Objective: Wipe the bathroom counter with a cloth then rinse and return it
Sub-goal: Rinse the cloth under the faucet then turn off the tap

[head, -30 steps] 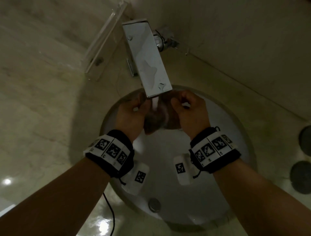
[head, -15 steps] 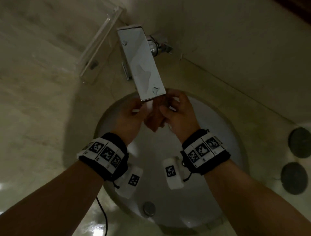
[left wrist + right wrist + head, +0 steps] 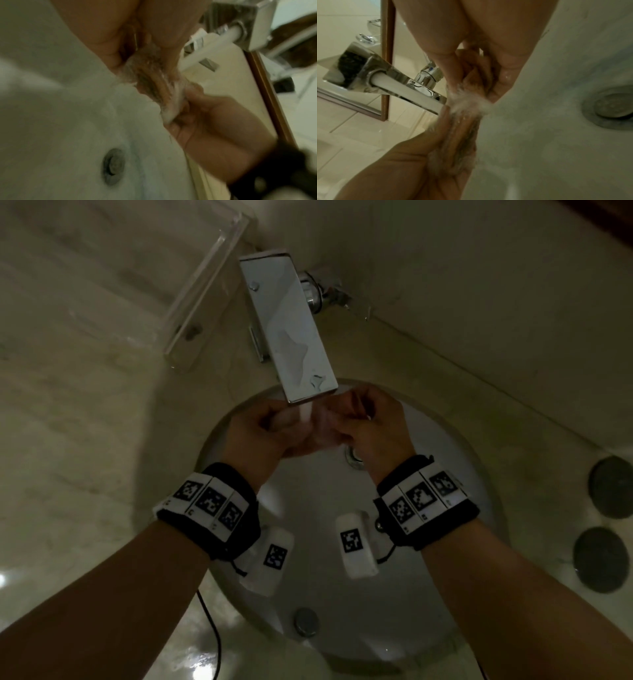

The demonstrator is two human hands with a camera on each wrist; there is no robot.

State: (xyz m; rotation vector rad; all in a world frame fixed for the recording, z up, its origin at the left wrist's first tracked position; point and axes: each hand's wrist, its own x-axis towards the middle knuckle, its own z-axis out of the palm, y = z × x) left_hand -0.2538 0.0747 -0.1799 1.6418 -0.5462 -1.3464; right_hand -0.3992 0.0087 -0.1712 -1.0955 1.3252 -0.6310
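A wet brownish cloth [image 3: 320,429] is bunched between both hands over the white round sink [image 3: 445,474], right under the chrome faucet spout [image 3: 291,333]. A stream of water [image 3: 305,414] falls on it. My left hand [image 3: 270,426] grips the cloth's left end and my right hand [image 3: 370,422] grips its right end. In the left wrist view the cloth [image 3: 154,81] stretches twisted from my left hand [image 3: 137,44] to the right hand [image 3: 205,111]. In the right wrist view water splashes on the cloth [image 3: 467,121] between my right hand [image 3: 479,60] and the left hand [image 3: 419,155].
The beige marble counter [image 3: 85,440] surrounds the sink. A clear acrylic tray [image 3: 205,292] stands at the back left beside the faucet. Two dark round objects [image 3: 599,556] lie on the counter at the right. The drain [image 3: 354,455] and an overflow cap [image 3: 306,621] show in the basin.
Both hands went on rubbing the cloth under the running water, first moving together and now slightly apart with the cloth stretched between them. The head view shifted a little.
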